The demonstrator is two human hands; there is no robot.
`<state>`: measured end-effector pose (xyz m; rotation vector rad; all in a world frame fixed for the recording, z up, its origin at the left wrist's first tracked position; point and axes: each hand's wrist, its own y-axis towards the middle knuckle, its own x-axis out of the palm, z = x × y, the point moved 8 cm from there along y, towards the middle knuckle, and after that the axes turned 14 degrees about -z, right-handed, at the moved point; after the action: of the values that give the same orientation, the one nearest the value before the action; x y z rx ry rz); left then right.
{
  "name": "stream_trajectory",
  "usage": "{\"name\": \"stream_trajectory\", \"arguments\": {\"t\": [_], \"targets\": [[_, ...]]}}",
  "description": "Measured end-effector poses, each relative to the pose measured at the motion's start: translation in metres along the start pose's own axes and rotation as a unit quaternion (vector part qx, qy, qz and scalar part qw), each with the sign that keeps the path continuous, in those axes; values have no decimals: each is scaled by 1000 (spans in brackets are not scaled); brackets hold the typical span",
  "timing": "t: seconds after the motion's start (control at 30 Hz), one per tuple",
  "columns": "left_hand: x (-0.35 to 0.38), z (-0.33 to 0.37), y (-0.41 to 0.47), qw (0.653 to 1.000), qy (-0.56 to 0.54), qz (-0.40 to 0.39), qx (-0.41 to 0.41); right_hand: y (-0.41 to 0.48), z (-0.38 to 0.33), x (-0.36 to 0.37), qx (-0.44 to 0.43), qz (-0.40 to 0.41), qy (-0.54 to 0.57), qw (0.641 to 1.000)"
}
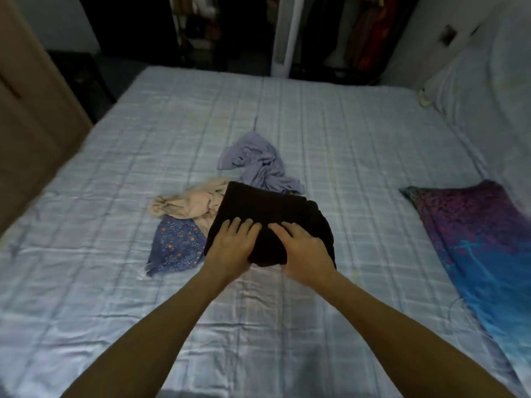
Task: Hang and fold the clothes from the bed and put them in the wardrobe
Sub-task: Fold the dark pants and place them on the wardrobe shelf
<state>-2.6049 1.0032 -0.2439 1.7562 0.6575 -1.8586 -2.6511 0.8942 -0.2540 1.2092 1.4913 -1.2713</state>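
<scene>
A folded black garment [264,208] lies in the middle of the bed [359,133]. My left hand [232,245] grips its near left edge, fingers spread on top. My right hand [301,251] holds its near right part, fingers laid over the cloth. Beside it on the left lie a crumpled beige garment [186,203] and a blue floral cloth [175,245]. A crumpled lilac garment [258,162] lies just behind the black one. The open wardrobe [359,33] with hanging clothes stands beyond the bed's far edge.
A purple and blue patterned pillow [482,245] lies at the bed's right side. A pale pillow [465,87] sits at the far right by the wall. A white post [284,35] stands in front of the wardrobe. A brown door [31,104] is at the left.
</scene>
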Motion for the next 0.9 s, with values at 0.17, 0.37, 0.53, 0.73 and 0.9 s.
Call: {"name": "stream_trajectory", "arguments": {"t": [0.17, 0.37, 0.53, 0.73, 0.9], "targets": [[-107, -57, -117, 994, 35, 64, -80, -23, -135, -84, -93, 51, -55, 993], [-204, -144, -297, 966, 80, 108, -220, -54, -341, -146, -235, 113, -90, 961], [-257, -203, -458, 923, 117, 130, -342, -88, -514, -167, -353, 142, -119, 917], [-285, -250, -622, 859, 161, 123, -469, -127, -687, -162, -480, 137, -133, 856], [-292, -285, -729, 795, 173, 88, -575, -145, -806, -145, -578, 124, -122, 797]]}}
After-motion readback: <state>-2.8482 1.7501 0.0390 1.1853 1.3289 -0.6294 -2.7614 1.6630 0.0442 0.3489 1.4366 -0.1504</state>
